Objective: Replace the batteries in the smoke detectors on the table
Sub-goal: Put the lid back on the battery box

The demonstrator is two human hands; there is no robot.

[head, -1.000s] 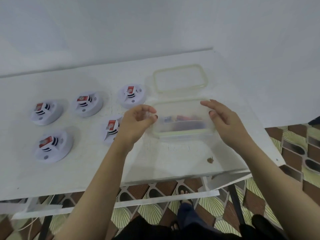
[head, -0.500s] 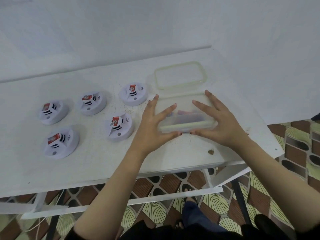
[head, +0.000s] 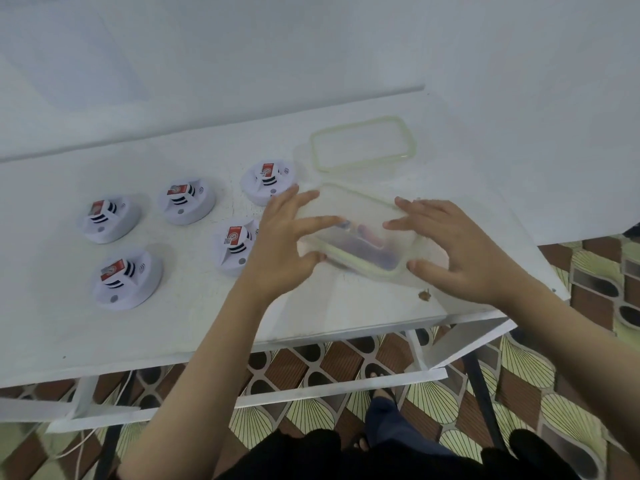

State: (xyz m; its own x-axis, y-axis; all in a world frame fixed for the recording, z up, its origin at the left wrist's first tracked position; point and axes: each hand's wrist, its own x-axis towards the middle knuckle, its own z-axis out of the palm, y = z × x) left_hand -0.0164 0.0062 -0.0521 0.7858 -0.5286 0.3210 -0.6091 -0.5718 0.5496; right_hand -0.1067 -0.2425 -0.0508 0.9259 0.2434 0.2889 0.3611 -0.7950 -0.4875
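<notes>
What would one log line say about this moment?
Left hand open, fingers spread on clear plastic container | right hand open on it too | five smoke detectors left of it | clear lid behind

I see a white table with a matt, scuffed top. The food container and the loose lid look like cloudy clear plastic with pale green rims. The smoke detectors are smooth, matt white plastic.

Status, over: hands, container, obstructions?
Left hand and right hand spread on clear rectangular plastic container. Five white round smoke detectors to its left. Nothing in the way.
</notes>
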